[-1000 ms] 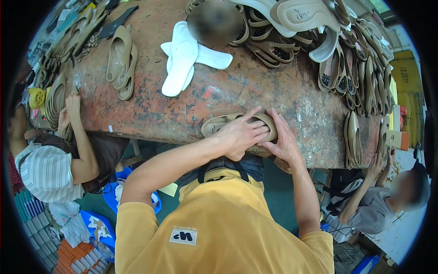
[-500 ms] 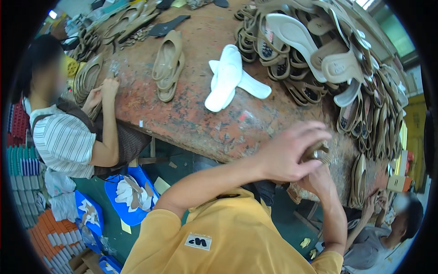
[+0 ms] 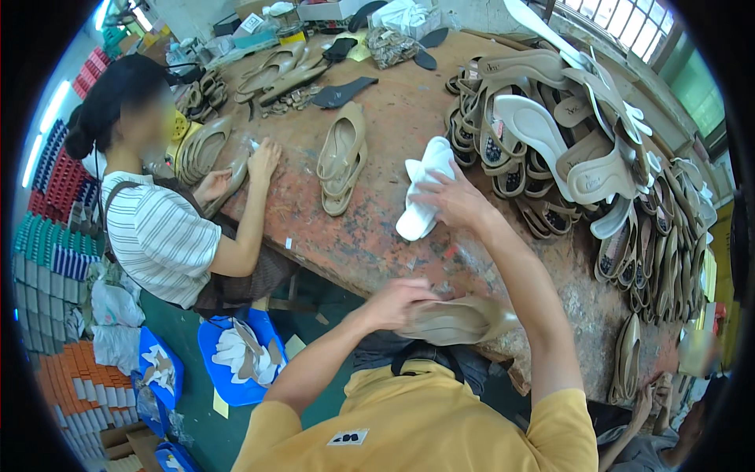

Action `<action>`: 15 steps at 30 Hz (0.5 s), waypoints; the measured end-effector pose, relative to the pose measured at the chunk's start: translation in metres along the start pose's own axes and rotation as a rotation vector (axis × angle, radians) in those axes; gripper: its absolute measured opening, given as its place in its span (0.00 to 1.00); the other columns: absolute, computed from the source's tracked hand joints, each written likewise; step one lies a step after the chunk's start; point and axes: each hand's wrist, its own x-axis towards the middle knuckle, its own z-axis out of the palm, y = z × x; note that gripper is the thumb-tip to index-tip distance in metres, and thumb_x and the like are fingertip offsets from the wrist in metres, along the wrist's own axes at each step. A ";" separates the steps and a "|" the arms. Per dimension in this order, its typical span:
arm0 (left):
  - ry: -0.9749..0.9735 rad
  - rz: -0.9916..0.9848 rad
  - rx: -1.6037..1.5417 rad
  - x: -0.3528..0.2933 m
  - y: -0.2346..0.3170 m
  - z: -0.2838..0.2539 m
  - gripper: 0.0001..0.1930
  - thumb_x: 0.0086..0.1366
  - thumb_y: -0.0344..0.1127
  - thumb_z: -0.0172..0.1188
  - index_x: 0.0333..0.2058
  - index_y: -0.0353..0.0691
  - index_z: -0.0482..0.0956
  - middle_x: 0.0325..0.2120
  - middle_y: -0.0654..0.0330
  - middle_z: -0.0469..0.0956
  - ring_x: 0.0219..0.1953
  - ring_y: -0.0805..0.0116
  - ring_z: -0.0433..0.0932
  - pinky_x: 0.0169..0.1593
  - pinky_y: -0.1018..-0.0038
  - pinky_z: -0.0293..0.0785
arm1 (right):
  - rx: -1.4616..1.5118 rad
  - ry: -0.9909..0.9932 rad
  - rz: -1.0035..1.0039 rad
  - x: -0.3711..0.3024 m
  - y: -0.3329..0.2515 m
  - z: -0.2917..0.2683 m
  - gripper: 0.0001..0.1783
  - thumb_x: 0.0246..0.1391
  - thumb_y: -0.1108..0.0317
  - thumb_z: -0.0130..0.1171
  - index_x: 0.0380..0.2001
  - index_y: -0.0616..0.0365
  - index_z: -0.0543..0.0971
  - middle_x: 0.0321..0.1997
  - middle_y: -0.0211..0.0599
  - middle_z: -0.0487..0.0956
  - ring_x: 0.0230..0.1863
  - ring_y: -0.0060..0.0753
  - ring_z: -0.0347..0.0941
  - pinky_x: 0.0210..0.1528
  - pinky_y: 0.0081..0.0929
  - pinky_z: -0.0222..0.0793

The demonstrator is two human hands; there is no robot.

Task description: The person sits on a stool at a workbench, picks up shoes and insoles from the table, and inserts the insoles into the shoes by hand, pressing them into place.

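My left hand [image 3: 397, 304] holds a beige shoe [image 3: 456, 321] by one end, in front of my body at the near table edge. The shoe lies sideways with its opening facing up, and motion blurs its ends. My right hand [image 3: 452, 195] reaches forward over the small stack of white insoles [image 3: 419, 220], its fingers closed round the upper part of one. The hand and wrist hide part of the stack. Left of the stack, a pair of beige shoes [image 3: 342, 161] stands on the worn reddish worktable [image 3: 314, 244].
A large heap of beige shoes and insoles [image 3: 566, 130] covers the table's right side. A co-worker [image 3: 161, 228] handles a shoe at the left; another person's hands [image 3: 653, 397] show at lower right. Blue bins [image 3: 208, 354] with white scraps stand on the floor.
My right hand has left the shoe near my body and moved forward onto the white insoles. My left hand now holds the shoe further left. The view has shifted, showing more of the table's far side.
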 end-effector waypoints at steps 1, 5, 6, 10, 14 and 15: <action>0.057 -0.039 -0.080 -0.018 -0.003 -0.020 0.11 0.65 0.34 0.66 0.45 0.41 0.89 0.35 0.53 0.82 0.39 0.54 0.83 0.46 0.62 0.79 | 0.150 -0.166 -0.002 0.000 0.012 0.013 0.30 0.59 0.70 0.62 0.65 0.38 0.80 0.60 0.41 0.84 0.61 0.53 0.78 0.58 0.51 0.77; 0.521 -0.148 0.093 -0.085 -0.045 -0.085 0.11 0.69 0.29 0.64 0.47 0.34 0.87 0.35 0.51 0.82 0.39 0.59 0.83 0.45 0.67 0.77 | 0.556 -0.419 0.381 0.043 0.012 0.011 0.22 0.66 0.63 0.58 0.62 0.39 0.82 0.49 0.52 0.86 0.53 0.61 0.82 0.55 0.52 0.77; 0.628 -0.226 0.156 -0.067 -0.048 -0.081 0.10 0.70 0.30 0.63 0.46 0.33 0.87 0.35 0.50 0.82 0.38 0.56 0.83 0.45 0.66 0.77 | 0.613 -0.186 0.648 0.032 0.016 0.027 0.20 0.69 0.60 0.54 0.60 0.42 0.82 0.46 0.56 0.86 0.50 0.63 0.82 0.54 0.52 0.77; 0.762 -0.426 0.442 -0.045 -0.081 -0.086 0.12 0.72 0.32 0.62 0.47 0.33 0.86 0.37 0.45 0.83 0.41 0.43 0.84 0.47 0.58 0.78 | 0.625 0.582 0.756 0.034 -0.013 0.003 0.16 0.69 0.70 0.54 0.56 0.54 0.82 0.46 0.51 0.87 0.45 0.62 0.83 0.49 0.48 0.78; 0.693 -0.536 0.343 -0.047 -0.075 -0.096 0.19 0.69 0.30 0.62 0.58 0.35 0.82 0.41 0.46 0.84 0.44 0.49 0.86 0.50 0.61 0.80 | 0.344 0.760 0.502 -0.059 -0.085 -0.123 0.21 0.61 0.85 0.55 0.56 0.61 0.81 0.49 0.46 0.85 0.44 0.56 0.83 0.49 0.45 0.78; 0.556 -0.600 0.209 -0.051 -0.058 -0.108 0.27 0.68 0.26 0.61 0.66 0.34 0.76 0.50 0.44 0.82 0.50 0.52 0.85 0.54 0.65 0.80 | 0.381 0.613 0.583 -0.096 -0.105 -0.142 0.22 0.61 0.85 0.55 0.57 0.60 0.81 0.48 0.47 0.85 0.45 0.56 0.83 0.49 0.44 0.78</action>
